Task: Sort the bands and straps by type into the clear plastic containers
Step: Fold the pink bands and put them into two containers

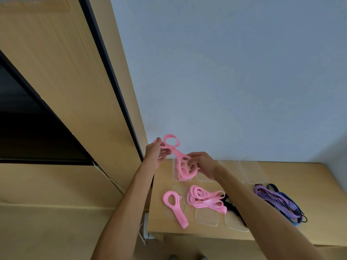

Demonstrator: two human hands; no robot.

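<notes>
I observe a pink strap (181, 162) held up at centre frame over the wooden table (300, 175). My left hand (155, 152) pinches its upper loop; my right hand (203, 163) has fingers curled round the bunched lower coils. Below, a second pink strap (174, 207) lies across a clear container (206, 218), with a pink pile (206, 200) just right of it. A small tag on the second strap is too small to read. Purple and blue bands (277, 201) lie at the right. Black straps (232, 205) are partly hidden behind my right forearm. The far containers (249, 171) are faint, their edges hard to trace.
</notes>
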